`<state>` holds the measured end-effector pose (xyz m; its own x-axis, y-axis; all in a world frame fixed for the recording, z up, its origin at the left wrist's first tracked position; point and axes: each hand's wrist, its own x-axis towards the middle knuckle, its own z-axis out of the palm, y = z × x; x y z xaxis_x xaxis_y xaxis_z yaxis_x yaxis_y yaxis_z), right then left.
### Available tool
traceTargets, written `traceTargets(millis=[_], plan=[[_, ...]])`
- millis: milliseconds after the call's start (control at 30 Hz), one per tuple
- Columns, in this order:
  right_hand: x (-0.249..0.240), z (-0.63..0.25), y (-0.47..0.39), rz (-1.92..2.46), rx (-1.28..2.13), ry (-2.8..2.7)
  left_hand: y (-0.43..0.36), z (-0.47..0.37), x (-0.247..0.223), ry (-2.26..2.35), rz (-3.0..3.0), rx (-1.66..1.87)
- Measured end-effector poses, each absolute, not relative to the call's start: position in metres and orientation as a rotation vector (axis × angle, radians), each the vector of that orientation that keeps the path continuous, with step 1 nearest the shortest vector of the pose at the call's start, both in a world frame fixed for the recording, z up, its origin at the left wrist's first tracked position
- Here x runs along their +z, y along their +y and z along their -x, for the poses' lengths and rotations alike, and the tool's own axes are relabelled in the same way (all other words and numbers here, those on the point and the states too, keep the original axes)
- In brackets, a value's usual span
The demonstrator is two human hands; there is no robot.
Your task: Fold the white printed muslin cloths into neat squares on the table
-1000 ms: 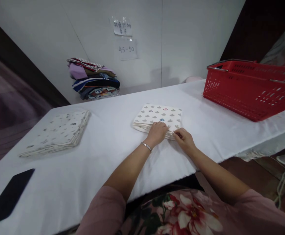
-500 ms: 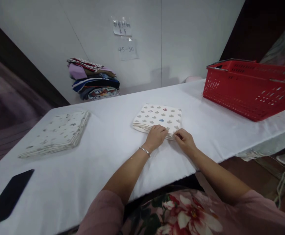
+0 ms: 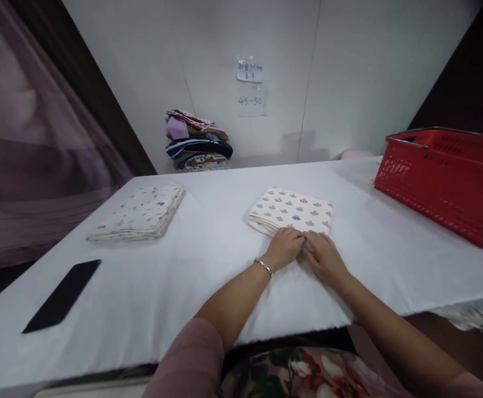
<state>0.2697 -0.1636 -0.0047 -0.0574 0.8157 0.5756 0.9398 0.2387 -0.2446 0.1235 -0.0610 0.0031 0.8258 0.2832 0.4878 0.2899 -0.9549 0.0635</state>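
A folded white cloth (image 3: 291,209) with grey, blue and red printed motifs lies in the middle of the table, its stacked layers showing along the near edge. My left hand (image 3: 285,246), a silver bracelet at its wrist, grips that near edge with curled fingers. Right beside it, my right hand (image 3: 323,257) is closed on the same edge nearer the right corner, thumb underneath. The two hands nearly touch, and they cover part of the layers. Farther left lies a second folded printed cloth (image 3: 141,213).
A white sheet covers the table (image 3: 208,276). The red basket (image 3: 444,185) stands at the right. A dark flat panel (image 3: 62,296) lies front left. Folded fabrics (image 3: 200,143) are piled by the back wall, below two paper notes (image 3: 252,88).
My right hand has slid left along the cloth's near edge, close against my left hand. The camera view has turned left, so everything appears shifted right.
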Motion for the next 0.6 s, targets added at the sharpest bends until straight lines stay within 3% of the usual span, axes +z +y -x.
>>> traceTargets(millis=[200,600], plan=[[-0.022,-0.276,-0.168,1.625,-0.310,-2.000,-0.052,-0.111,0.009,-0.520,3.066,-0.891],[-0.020,-0.277,-0.167,1.626,-0.279,-1.954,0.006,-0.066,0.005,-1.234,2.850,-1.026]])
